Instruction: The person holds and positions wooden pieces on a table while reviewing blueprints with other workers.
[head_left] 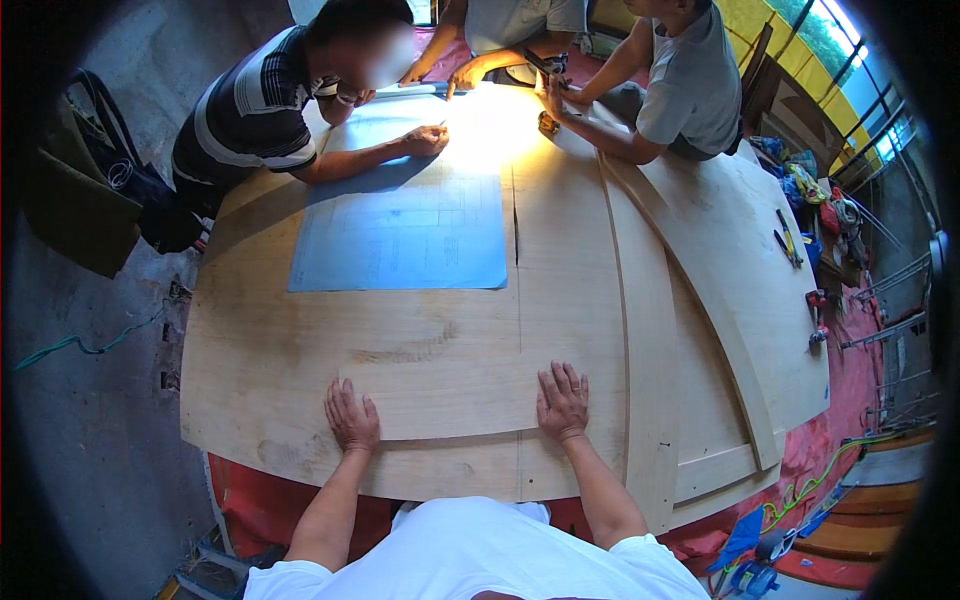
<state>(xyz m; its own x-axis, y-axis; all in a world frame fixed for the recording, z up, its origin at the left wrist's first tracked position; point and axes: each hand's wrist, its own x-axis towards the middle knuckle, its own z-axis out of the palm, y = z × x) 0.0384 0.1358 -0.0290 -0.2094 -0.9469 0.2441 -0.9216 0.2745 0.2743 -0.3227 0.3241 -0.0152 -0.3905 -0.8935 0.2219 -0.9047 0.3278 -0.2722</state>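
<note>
Where the broad wooden work surface (765, 340) spreads out before us, pale boards and panels cover it from our side to the far one. The biggest piece we touch is the wooden panel (430, 350): it lies flat in front of us, its near edge running crosswise between our wrists. Around the far half are three people: a person in a striped shirt (250, 110) leans in at the left on both forearms, another person (510, 25) is at the middle, and a third, in a grey shirt (685, 90), bends in from the right, holding a dark object (540, 62) we cannot identify. On the panel's far part we see a large printed drawing (410, 235), washed out by bright light at its far end. To its right, a straight plank (647, 310) runs lengthwise, and a narrower strip (712, 310) slants away beside it. Palm down near the panel's near edge, our left hand (352, 416) has its fingers slightly spread and pinches nothing; our right hand (563, 402) lies likewise, fingers a little fanned, well apart from the left. Smallest of all, toward the right edge, are a red and black tool (817, 315) and yellow-handled pliers (789, 240).
</note>
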